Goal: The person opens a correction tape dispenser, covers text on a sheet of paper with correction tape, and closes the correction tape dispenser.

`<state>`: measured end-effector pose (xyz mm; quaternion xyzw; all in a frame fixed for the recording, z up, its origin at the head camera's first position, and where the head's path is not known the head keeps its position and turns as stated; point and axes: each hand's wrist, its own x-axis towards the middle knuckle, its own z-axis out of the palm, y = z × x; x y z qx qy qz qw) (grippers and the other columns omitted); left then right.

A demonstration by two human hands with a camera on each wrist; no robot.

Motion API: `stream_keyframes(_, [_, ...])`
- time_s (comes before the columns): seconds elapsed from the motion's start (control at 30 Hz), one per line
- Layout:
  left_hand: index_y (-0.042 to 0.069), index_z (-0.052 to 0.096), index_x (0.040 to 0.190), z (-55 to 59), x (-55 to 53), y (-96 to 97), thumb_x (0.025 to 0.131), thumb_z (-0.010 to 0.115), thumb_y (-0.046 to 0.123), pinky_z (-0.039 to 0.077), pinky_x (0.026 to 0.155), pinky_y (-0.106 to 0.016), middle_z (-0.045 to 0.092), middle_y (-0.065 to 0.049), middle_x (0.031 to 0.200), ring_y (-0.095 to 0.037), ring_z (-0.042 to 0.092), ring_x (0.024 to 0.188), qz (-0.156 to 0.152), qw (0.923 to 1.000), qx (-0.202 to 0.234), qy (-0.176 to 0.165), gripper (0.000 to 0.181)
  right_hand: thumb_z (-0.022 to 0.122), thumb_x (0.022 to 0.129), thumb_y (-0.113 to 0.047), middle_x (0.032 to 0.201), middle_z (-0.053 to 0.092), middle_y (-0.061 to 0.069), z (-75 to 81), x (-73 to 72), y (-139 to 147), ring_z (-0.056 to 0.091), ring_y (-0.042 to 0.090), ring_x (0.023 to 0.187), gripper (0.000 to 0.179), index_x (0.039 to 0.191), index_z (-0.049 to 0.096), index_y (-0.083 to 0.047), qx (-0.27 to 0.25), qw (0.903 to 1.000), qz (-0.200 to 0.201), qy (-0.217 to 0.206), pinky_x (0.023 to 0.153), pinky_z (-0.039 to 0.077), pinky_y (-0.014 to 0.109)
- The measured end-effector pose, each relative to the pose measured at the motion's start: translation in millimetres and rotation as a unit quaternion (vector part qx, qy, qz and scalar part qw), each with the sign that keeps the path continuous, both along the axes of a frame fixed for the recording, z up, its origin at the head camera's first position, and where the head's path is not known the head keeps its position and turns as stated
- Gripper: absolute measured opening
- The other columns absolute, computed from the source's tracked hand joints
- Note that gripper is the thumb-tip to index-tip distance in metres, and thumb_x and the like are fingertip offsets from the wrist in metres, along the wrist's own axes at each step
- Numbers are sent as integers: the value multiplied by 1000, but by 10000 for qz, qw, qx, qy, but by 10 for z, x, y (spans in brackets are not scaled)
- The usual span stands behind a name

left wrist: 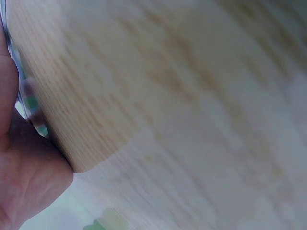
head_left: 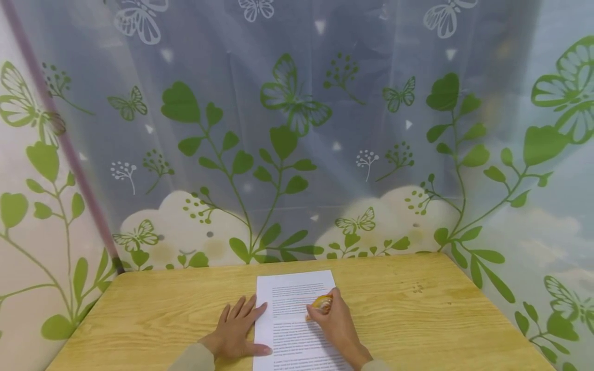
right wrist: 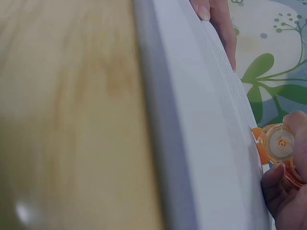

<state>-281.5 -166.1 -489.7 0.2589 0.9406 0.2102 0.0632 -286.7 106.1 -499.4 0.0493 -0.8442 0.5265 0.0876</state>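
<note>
A printed sheet of paper (head_left: 297, 319) lies on the wooden table, covered in lines of small text. My left hand (head_left: 236, 330) rests flat with fingers spread, its fingertips and thumb over the sheet's left edge; part of its palm side (left wrist: 33, 177) shows in the left wrist view. Between thumb and fingers, my right hand (head_left: 341, 327) pinches an orange, see-through correction tape dispenser (head_left: 322, 304) over the right half of the text. In the right wrist view, the dispenser's round reel (right wrist: 280, 143) shows, and its orange tip is down at the paper. The tape line itself cannot be made out.
The wooden table (head_left: 417, 319) extends to both sides of the sheet. Behind its far edge hangs a curtain (head_left: 371, 129) printed with green leaves and butterflies, with similar panels left and right. A small brown mark (head_left: 418, 287) is on the tabletop at right.
</note>
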Motion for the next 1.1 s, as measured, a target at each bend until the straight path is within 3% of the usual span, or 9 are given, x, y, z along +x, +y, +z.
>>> stream_keyframes(0.4, [10, 32, 149, -20, -6, -10, 77, 64, 67, 2, 104, -69, 15, -23, 154, -48, 8, 139, -36, 10000, 33, -23, 97, 76, 82, -31, 86, 57, 10, -7, 0, 147, 57, 15, 68, 50, 102, 42, 1, 134, 9998, -159, -16, 56, 51, 24])
stream_keyframes(0.73, [11, 32, 149, -145, -54, -33, 74, 62, 71, -1, 104, -66, 15, -22, 155, -46, 6, 139, -7, 9998, 184, 44, 100, 77, 81, -29, 84, 57, 9, -8, -9, 240, 57, 16, 68, 49, 102, 42, -1, 251, 9994, -254, -13, 57, 50, 27])
stream_keyframes(1.1, [9, 33, 148, -91, -37, -9, 75, 64, 68, 1, 103, -68, 16, -24, 154, -48, 7, 138, -40, 9998, 173, 68, 99, 76, 82, -29, 86, 56, 10, 11, -6, 321, 57, 16, 69, 50, 103, 42, 0, 244, 9993, -276, -117, 56, 49, 26])
